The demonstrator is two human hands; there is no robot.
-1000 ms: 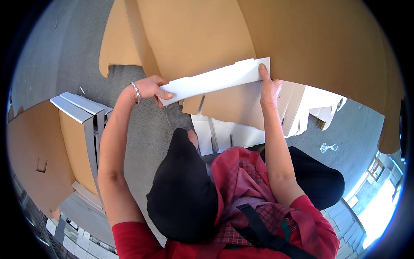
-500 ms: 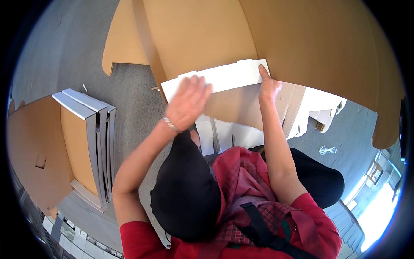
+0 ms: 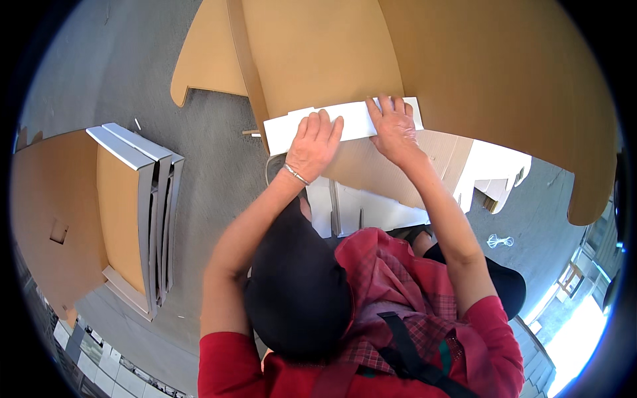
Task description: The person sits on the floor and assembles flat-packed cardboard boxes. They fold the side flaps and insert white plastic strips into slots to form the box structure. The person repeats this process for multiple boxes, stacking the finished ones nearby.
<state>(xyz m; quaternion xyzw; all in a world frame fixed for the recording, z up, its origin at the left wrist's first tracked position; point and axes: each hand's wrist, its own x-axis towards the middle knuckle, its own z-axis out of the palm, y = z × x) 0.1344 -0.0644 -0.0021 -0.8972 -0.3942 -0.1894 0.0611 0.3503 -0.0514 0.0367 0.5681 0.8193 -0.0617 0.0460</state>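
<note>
In front of me lies a large brown cardboard box blank (image 3: 318, 53) with raised side panels and a white folded flap (image 3: 357, 119) along its near edge. My left hand (image 3: 314, 147) lies flat on the left part of this flap, fingers stretched out. Toward the flap's right end, my right hand (image 3: 396, 131) presses down with fingers spread. Neither hand grips anything. A tall cardboard side panel (image 3: 491, 73) rises at the right of the blank. Beneath the near edge, more cardboard sheets (image 3: 371, 205) with white faces show.
At left on the grey floor (image 3: 212, 166) stands a stack of folded cardboard boxes (image 3: 142, 219) with white edges. A bundle of white string (image 3: 500, 241) lies at right. White cardboard pieces (image 3: 497, 172) are piled beside the right panel.
My right hand has gone from holding the flap's right end, thumb on top, to lying flat on it. My left hand has shifted right along the flap. The whole view has shifted slightly.
</note>
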